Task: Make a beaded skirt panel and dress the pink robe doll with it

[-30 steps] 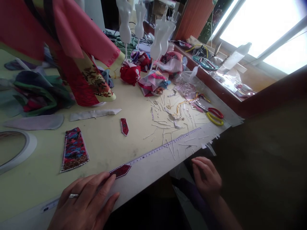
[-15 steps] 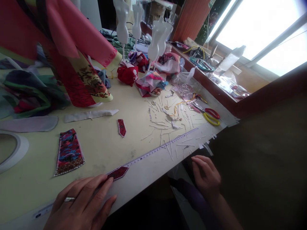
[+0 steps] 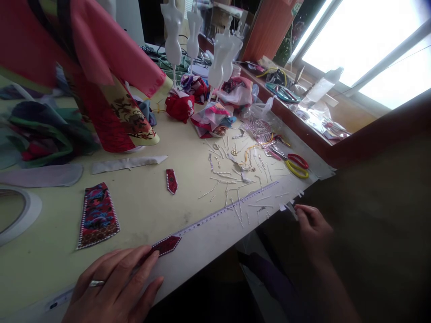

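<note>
My left hand (image 3: 116, 287) lies flat with fingers spread on the table's near edge, a ring on one finger, its fingertips touching a small dark red bead-edged fabric piece (image 3: 166, 245) that sits on a long ruler (image 3: 222, 212). My right hand (image 3: 313, 229) is at the table's front right edge, fingertips pinched at a small strip of white tape (image 3: 290, 208). A smaller red bead-edged piece (image 3: 171, 181) and a larger patterned bead-edged panel (image 3: 98, 215) lie on the table. Several short bead strands (image 3: 232, 179) are scattered in the middle.
Red and yellow scissors (image 3: 296, 165) lie at the right. Small white mannequins (image 3: 173, 31) stand at the back among fabric bundles (image 3: 212, 117). A red robe (image 3: 111, 89) hangs at the left. A tape roll (image 3: 20, 215) sits at the far left. A window ledge holds clutter.
My right hand has moved from below the table edge up and right to the tape strips at the table's corner. My left hand stays on the red piece.
</note>
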{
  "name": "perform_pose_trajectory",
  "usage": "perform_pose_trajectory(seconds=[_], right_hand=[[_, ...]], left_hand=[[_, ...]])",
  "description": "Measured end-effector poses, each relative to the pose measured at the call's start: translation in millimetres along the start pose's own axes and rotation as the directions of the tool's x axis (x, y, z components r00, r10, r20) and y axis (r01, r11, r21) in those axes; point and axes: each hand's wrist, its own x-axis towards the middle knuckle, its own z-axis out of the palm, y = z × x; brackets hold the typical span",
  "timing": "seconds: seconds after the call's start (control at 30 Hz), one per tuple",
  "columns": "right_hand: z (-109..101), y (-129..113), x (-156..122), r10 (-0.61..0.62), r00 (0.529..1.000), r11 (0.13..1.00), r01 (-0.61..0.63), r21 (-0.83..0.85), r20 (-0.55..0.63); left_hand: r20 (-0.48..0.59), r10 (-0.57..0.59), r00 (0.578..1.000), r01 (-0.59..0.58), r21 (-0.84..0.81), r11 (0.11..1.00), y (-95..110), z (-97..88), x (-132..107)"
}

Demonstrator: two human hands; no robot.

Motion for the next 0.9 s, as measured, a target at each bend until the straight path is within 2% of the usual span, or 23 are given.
perform_pose_trajectory(seconds=[0.2,0.4,0.57,0.73,0.9], right_hand=[[4,5,15,0.107,0.994,0.994,-0.106,0.037,-0.028],[10,6,23,0.155,0.986,0.986,-0.150,0.077,-0.057],[14,7,22,0.182,0.982,0.981,-0.178,0.083,-0.045],[13,9,24,0.195,0.980,0.979,-0.191,0.074,-0.044],[12,13,30,0.138,0.988,0.990,-0.136,0.030,-0.072]], left_hand=[[-0.032,-0.043,0.999,0.043,-0.015,0.999,5,-0.7,3],[-0.002,0.019,1.000,-0.019,-0.014,1.000,0,-0.5,2],[-0.004,0.006,1.000,-0.006,-0.002,1.000,1,-0.3,2],[0.068,-0.007,0.998,0.006,0.013,1.000,2,-0.7,0],[0.056,-0.016,0.998,0.015,0.013,1.000,1,-0.3,-1]])
